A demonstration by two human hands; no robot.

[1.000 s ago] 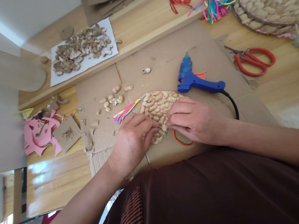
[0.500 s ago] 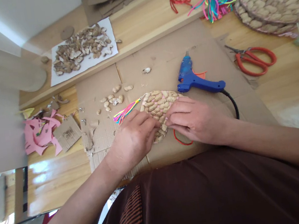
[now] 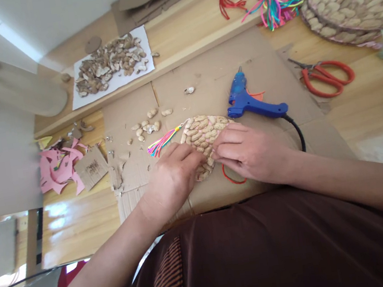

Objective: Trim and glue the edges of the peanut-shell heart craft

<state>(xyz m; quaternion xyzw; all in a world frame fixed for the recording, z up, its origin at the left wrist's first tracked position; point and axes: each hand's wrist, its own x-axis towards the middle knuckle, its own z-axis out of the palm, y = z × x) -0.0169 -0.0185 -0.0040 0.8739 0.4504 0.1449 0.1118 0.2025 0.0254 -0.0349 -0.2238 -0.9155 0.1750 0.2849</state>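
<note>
A round piece covered with peanut shells [image 3: 199,135] lies on a cardboard sheet [image 3: 218,202], pink showing between the shells. A multicoloured tassel [image 3: 164,141] hangs from its upper left edge, and a red cord [image 3: 231,176] loops out below it. My left hand [image 3: 177,167] rests over its lower left part, fingers curled and pressed together on the surface. Over the right part, my right hand [image 3: 246,152] is closed, its thumb and fingertips pinched close to the left fingertips. Whatever the fingertips pinch is hidden. A blue glue gun [image 3: 253,103] lies just beyond my right hand.
Red-handled scissors [image 3: 327,77] lie at the right. Loose peanut shells [image 3: 147,125] sit left of the piece, with more shells on white paper [image 3: 80,100] behind. Pink scraps [image 3: 59,168] are at far left. Colourful tassels [image 3: 278,3] and larger peanut-covered rounds [image 3: 347,5] lie back right.
The camera view has shifted slightly, so the left-side items appear a little further right. Both hands stay at nearly the same spot on the peanut-shell piece.
</note>
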